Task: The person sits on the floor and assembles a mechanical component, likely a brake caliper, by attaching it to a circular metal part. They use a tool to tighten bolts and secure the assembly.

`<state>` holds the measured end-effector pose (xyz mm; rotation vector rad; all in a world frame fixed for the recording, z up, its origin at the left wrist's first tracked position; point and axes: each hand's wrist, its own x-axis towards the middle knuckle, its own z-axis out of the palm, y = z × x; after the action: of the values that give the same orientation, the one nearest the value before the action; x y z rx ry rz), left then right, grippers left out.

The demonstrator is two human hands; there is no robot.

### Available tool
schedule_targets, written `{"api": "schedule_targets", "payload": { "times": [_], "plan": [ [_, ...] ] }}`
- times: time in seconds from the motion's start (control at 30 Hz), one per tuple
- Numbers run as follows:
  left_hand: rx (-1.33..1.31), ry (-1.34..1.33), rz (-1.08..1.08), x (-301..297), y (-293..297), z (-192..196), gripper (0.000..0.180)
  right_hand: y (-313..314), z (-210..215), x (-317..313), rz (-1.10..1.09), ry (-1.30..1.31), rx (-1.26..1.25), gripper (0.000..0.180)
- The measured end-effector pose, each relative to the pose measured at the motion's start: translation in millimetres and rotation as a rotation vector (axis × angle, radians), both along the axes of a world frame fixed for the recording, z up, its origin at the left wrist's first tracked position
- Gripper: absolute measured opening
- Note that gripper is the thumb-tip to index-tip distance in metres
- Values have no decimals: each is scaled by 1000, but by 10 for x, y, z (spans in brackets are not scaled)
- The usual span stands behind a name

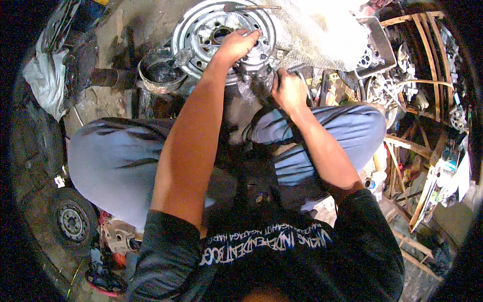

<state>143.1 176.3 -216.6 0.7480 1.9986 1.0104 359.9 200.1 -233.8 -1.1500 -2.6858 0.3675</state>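
Observation:
A silvery steel wheel rim point(182, 48) lies flat in front of my crossed legs. My left hand point(237, 46) rests over its centre, right of the hub hole, with bent fingers closed on something I cannot make out. A paint brush point(254, 7) lies across the rim's far edge. At the rim's near right edge is a greyish metal part point(253, 66), partly shaded. Just right of it, my right hand point(290, 90) is closed in a fist above my right shin. Dark bar-like shapes show beside its knuckles, and what it grips cannot be made out.
A round basin point(147, 80) stands left of the rim. Clear bubble wrap point(307, 43), glaring with light, spreads to the right, beside a grey tray point(387, 53) with metal parts. Wooden slats point(426, 43) and clutter line the right side. A tyred wheel point(73, 221) is at the lower left.

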Motion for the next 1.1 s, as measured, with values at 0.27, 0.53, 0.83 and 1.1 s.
{"api": "schedule_targets", "payload": {
  "times": [0.27, 0.53, 0.83, 1.1],
  "plan": [
    [45, 5, -79, -74, 50, -109, 83, 25, -66, 72, 13, -99, 13, 19],
    [-7, -15, -85, -78, 25, -162, 82, -51, -37, 65, 33, -30, 37, 14],
    [-24, -14, -61, -19, 14, -81, 82, -18, -48, 31, 3, 46, 33, 16],
    [-6, -20, -117, -92, 84, -244, 83, -36, -53, 60, 26, 16, 15, 20]
  ]
}}
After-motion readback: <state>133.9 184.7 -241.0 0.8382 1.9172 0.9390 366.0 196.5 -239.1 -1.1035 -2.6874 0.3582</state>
